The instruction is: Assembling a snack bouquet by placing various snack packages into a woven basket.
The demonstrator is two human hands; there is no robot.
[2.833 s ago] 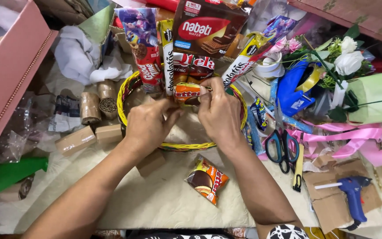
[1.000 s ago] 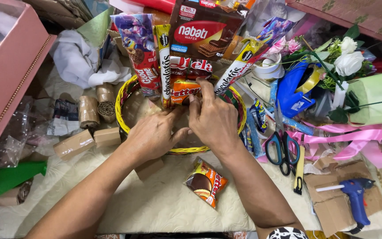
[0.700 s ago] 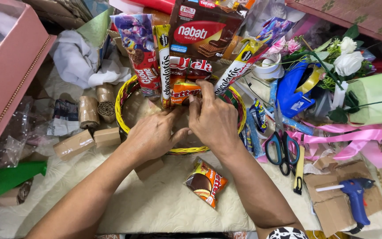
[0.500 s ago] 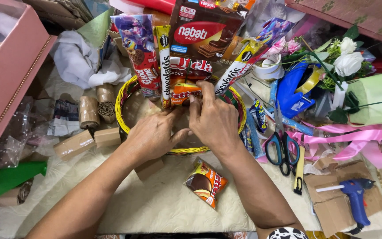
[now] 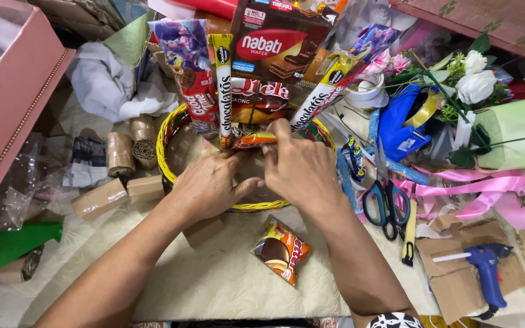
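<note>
Fingers (image 5: 277, 130) pinch snack packet (image 5: 253, 140) inside yellow basket (image 5: 165, 136).

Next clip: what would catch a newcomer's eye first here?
Both hands, left hand and right hand, meet over a yellow-rimmed basket at the centre, where snack packets stand upright behind the fingers, topped by a brown wafer box. To the right lie blue-handled scissors and a blue glue gun; a pink box fills the left edge.
</note>
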